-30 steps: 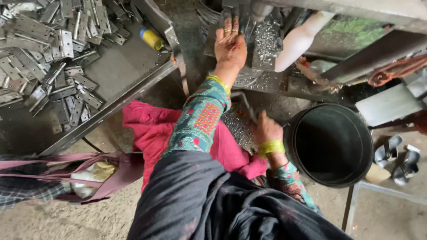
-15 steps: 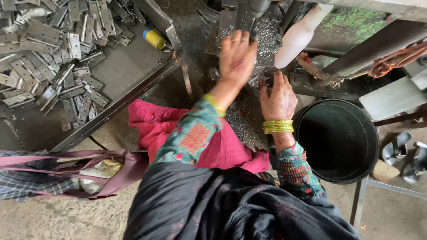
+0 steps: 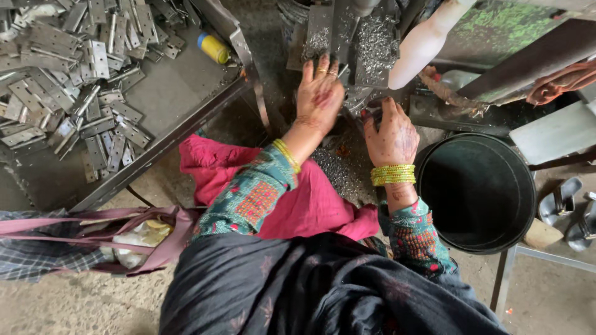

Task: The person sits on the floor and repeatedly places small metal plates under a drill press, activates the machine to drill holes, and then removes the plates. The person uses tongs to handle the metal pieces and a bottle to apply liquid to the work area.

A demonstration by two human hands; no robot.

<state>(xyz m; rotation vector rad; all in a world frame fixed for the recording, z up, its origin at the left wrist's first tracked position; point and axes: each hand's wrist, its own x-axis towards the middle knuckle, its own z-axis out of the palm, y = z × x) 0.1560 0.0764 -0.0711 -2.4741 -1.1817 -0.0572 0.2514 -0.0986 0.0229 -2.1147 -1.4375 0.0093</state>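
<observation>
Bench: your machine bed (image 3: 372, 43) carries metal shavings (image 3: 338, 170).
Left hand (image 3: 320, 96): fingers spread flat on the bed.
Right hand (image 3: 391, 133): loosely curled over shavings; grasp unclear.
Bucket (image 3: 475, 192): just beside your right hand.

We see a small metal workshop. A tray (image 3: 186, 80) on the left holds a heap of flat steel hinges (image 3: 68, 80). In front of us stands a machine (image 3: 347, 31) covered with metal shavings (image 3: 372, 43), and more shavings lie below it. A black bucket (image 3: 475, 189) waits on the dusty concrete floor (image 3: 546, 291).
</observation>
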